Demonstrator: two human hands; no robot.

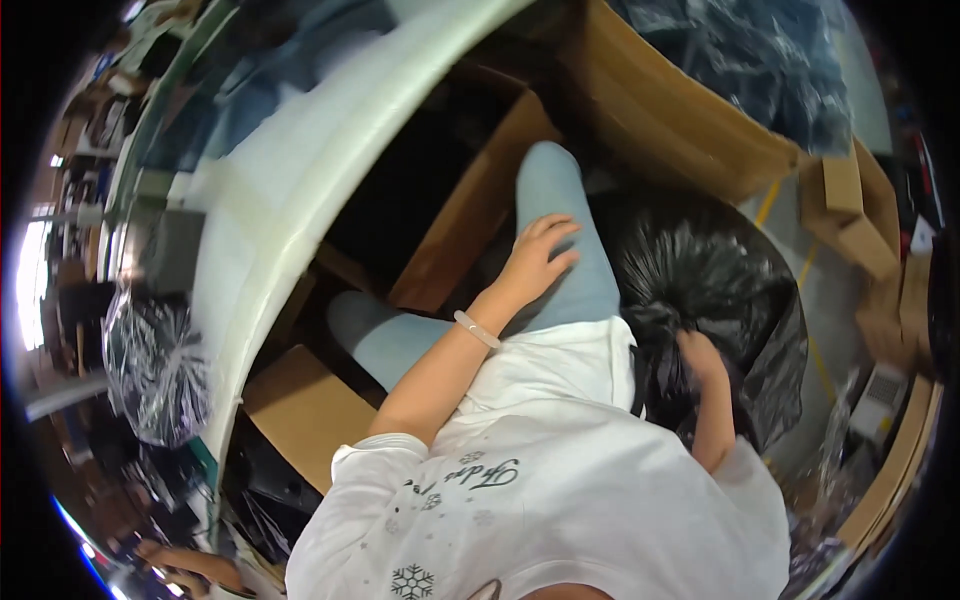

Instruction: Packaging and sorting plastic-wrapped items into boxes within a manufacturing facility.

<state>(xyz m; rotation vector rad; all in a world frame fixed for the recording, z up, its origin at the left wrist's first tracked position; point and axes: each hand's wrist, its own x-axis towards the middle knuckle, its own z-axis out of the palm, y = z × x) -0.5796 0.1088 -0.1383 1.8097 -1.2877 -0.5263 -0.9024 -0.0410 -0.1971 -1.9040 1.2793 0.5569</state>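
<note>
My left hand (545, 250) rests over my right thigh, in pale blue trousers (575, 285), with its fingers loosely apart and nothing in them. A light bracelet (477, 331) circles that wrist. At my right side stands a big, full black plastic bag (745, 285), its top creased into folds that run together. My right hand (700, 355) is closed on the gathered plastic of this bag, the fingertips partly hidden by the folds. What the bag holds does not show.
A white-topped table (310, 190) curves along my left, with open cardboard boxes (470, 210) beneath it. Ahead is a large carton (670, 110) with dark plastic-wrapped goods (750, 60) above. More cartons (860, 205) stand on the right. Another person's arm (190, 562) shows at lower left.
</note>
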